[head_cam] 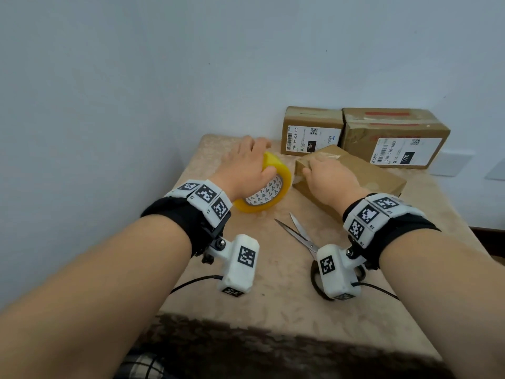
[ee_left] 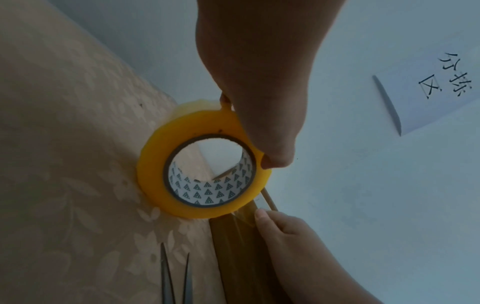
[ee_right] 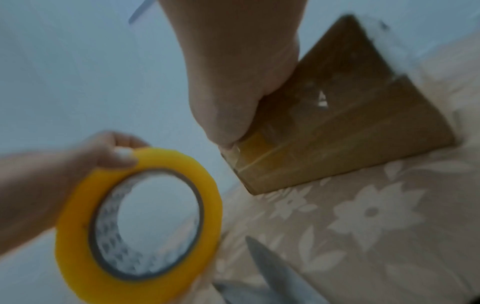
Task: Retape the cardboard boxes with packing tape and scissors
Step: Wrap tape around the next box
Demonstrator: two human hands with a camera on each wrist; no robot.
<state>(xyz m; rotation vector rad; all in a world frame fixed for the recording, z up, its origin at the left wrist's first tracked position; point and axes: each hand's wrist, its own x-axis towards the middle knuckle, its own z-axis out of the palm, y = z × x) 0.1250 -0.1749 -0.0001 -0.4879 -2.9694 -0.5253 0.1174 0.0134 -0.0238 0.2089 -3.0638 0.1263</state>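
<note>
My left hand grips a yellow roll of packing tape, held on edge just left of a small cardboard box in the middle of the table. In the left wrist view the thumb sits on the tape roll rim. My right hand lies on the box's near-left corner, fingers pressing a strip of tape onto the box edge; in the right wrist view the fingers look curled at that corner. Scissors lie with blades apart on the table between my wrists, handles hidden under the right wrist camera.
Two more cardboard boxes with shipping labels stand against the wall, one at centre back and a larger one to its right. The table has a beige flowered cloth. Its left edge runs close to the wall.
</note>
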